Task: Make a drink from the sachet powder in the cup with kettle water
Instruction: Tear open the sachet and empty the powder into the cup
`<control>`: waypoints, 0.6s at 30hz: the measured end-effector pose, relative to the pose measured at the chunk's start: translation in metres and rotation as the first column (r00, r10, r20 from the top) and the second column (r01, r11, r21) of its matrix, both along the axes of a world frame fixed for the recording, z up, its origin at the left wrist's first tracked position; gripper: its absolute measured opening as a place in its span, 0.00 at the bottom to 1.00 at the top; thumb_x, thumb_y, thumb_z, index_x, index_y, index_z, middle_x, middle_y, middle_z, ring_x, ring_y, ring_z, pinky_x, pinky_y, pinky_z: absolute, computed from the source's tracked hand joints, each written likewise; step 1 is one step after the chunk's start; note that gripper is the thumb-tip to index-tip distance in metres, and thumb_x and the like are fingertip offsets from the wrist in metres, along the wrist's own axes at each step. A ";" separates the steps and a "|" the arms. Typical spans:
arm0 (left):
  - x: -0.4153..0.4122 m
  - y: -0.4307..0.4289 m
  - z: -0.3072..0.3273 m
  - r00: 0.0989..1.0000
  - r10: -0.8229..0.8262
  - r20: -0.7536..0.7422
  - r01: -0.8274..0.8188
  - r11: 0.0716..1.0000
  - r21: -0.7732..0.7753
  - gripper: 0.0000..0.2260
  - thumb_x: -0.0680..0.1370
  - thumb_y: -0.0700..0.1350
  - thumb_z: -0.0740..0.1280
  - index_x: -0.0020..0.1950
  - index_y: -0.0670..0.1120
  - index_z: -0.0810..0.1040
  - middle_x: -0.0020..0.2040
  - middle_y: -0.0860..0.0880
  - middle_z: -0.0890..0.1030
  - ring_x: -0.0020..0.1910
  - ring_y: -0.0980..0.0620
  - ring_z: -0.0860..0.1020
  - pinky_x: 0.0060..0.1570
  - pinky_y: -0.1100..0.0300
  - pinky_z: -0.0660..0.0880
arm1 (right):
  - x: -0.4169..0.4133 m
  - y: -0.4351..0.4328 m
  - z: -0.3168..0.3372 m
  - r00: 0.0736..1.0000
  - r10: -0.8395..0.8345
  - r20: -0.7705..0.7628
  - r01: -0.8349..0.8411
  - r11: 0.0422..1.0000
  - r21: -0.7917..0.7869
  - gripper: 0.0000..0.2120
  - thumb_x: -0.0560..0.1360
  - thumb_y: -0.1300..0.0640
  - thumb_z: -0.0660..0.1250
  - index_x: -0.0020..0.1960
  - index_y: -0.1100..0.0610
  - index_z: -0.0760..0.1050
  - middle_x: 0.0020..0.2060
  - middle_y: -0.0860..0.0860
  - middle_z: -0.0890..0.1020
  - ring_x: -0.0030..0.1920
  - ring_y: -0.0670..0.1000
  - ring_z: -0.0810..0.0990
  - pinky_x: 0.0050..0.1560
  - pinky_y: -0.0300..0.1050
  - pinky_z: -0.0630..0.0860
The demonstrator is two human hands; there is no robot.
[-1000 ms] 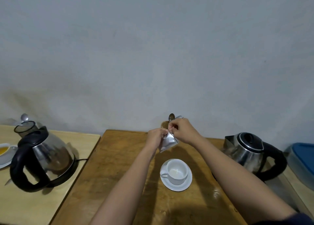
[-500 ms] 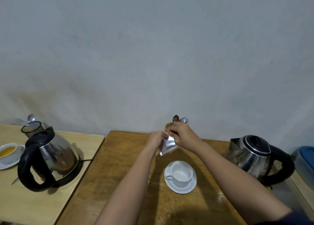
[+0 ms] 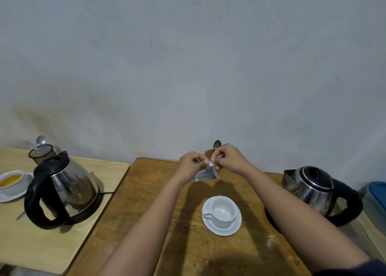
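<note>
Silver foil sachet [image 3: 205, 173] (top edge pinched), hanging upright.

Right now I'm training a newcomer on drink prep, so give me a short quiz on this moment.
1. True or false: the white cup already holds a dark drink.
2. What do the left hand and right hand both pinch?
3. Which stands on the same table as the cup: A, the kettle to its right, or B, the kettle to its left?

Key: 1. False, no drink in it. 2. The silver sachet, by its top edge. 3. A.
</note>
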State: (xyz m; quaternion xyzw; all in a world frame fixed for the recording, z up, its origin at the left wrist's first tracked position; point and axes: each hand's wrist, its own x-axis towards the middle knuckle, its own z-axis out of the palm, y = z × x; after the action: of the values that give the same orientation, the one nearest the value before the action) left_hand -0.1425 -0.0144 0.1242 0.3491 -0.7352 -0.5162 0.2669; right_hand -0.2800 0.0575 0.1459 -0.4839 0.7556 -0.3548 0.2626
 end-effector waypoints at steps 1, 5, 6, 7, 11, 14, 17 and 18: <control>0.000 0.000 0.000 1.000 -0.014 0.009 0.014 1.000 -0.008 0.06 0.74 0.38 0.68 0.48 0.36 0.81 0.40 0.50 0.77 0.39 0.55 0.76 0.40 0.71 0.73 | 0.000 0.000 0.000 1.000 -0.002 0.007 0.002 1.000 0.001 0.11 0.73 0.69 0.64 0.36 0.57 0.75 0.27 0.53 0.79 0.23 0.39 0.78 0.39 0.40 0.79; 0.000 0.002 -0.001 0.996 -0.073 0.048 0.072 0.997 0.008 0.06 0.76 0.41 0.65 0.46 0.41 0.81 0.40 0.45 0.79 0.40 0.50 0.75 0.47 0.54 0.73 | 0.001 -0.002 0.001 1.000 0.004 0.005 -0.004 1.000 0.014 0.10 0.73 0.68 0.64 0.37 0.56 0.74 0.29 0.52 0.79 0.24 0.40 0.79 0.41 0.43 0.80; 0.000 0.003 -0.001 0.995 -0.078 0.057 0.078 0.997 0.006 0.06 0.77 0.42 0.64 0.44 0.43 0.81 0.39 0.45 0.78 0.39 0.49 0.73 0.45 0.53 0.71 | 0.002 -0.001 0.002 1.000 0.012 -0.011 -0.012 1.000 0.020 0.09 0.73 0.68 0.64 0.37 0.56 0.74 0.30 0.53 0.79 0.25 0.41 0.79 0.42 0.45 0.80; 0.000 0.003 -0.002 0.995 -0.082 0.059 0.081 0.997 0.007 0.06 0.77 0.42 0.64 0.43 0.45 0.80 0.38 0.46 0.77 0.39 0.49 0.72 0.44 0.54 0.69 | 0.003 -0.001 0.002 0.999 0.019 -0.036 -0.018 0.999 0.026 0.10 0.72 0.68 0.65 0.37 0.55 0.75 0.31 0.53 0.79 0.27 0.44 0.80 0.44 0.47 0.80; 0.001 0.004 -0.002 0.994 -0.097 0.050 0.095 0.995 0.042 0.08 0.77 0.41 0.63 0.40 0.46 0.78 0.35 0.49 0.75 0.36 0.52 0.71 0.42 0.57 0.68 | 0.007 0.001 0.005 0.990 0.044 -0.137 -0.039 0.998 0.040 0.07 0.72 0.64 0.67 0.37 0.55 0.76 0.33 0.52 0.79 0.33 0.47 0.76 0.38 0.40 0.76; -0.001 0.003 -0.004 0.995 -0.089 0.039 0.085 0.993 0.084 0.11 0.77 0.41 0.63 0.36 0.49 0.77 0.35 0.47 0.75 0.37 0.50 0.71 0.42 0.56 0.67 | 0.011 0.001 0.006 0.982 0.077 -0.170 -0.071 0.997 0.039 0.05 0.73 0.64 0.65 0.39 0.57 0.76 0.31 0.50 0.76 0.32 0.44 0.71 0.34 0.35 0.68; -0.002 0.002 -0.004 0.999 -0.047 0.012 0.044 0.987 0.154 0.10 0.76 0.40 0.63 0.36 0.46 0.77 0.38 0.44 0.77 0.39 0.48 0.72 0.44 0.57 0.67 | 0.017 -0.001 0.004 0.971 0.087 -0.223 -0.085 0.996 0.019 0.09 0.74 0.66 0.61 0.37 0.57 0.73 0.31 0.49 0.73 0.30 0.44 0.68 0.31 0.36 0.64; -0.003 0.001 -0.004 0.999 -0.036 0.002 0.035 0.983 0.179 0.09 0.77 0.40 0.63 0.37 0.45 0.77 0.38 0.45 0.77 0.38 0.49 0.73 0.43 0.57 0.68 | 0.018 -0.001 0.003 0.966 0.088 -0.243 -0.090 0.996 0.005 0.10 0.74 0.67 0.60 0.37 0.56 0.73 0.32 0.51 0.74 0.30 0.45 0.68 0.30 0.36 0.63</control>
State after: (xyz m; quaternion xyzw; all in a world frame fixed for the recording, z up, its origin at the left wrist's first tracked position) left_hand -0.1455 -0.0131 0.1205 0.3599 -0.6927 -0.5839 0.2232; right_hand -0.2616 0.0561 0.1488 -0.5579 0.7586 -0.2831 0.1821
